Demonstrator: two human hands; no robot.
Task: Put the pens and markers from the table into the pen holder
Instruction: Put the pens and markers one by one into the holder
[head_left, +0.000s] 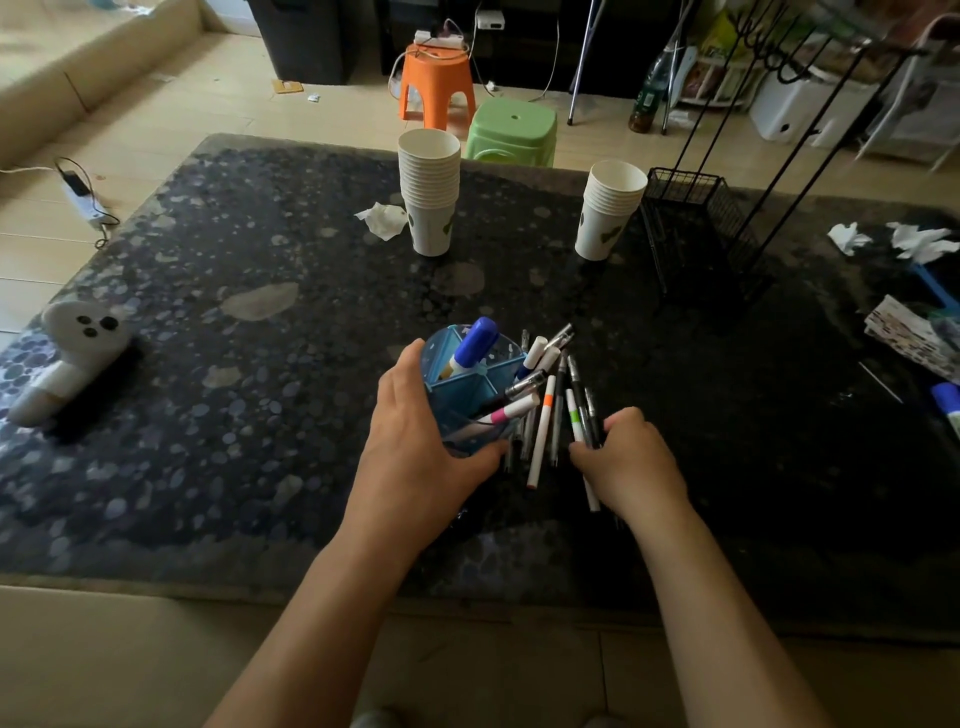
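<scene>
Dark speckled desk (218, 395). Two stacks of white paper cups (430, 192) at the far side, well apart. Blue translucent pen holder (462, 395) near the front centre, split into compartments; one holds a fat blue-capped marker (474, 345), another a pink-banded white pen (501, 415) leaning out. Left hand (421, 441) wraps the holder's left wall, fingers curled round it. Loose pile of pens (550, 395) lies just right of the holder, touching it: white with orange band, white with green band, several black. Right hand (631, 457) is closed on the pile's near end, pinching black pens.
</scene>
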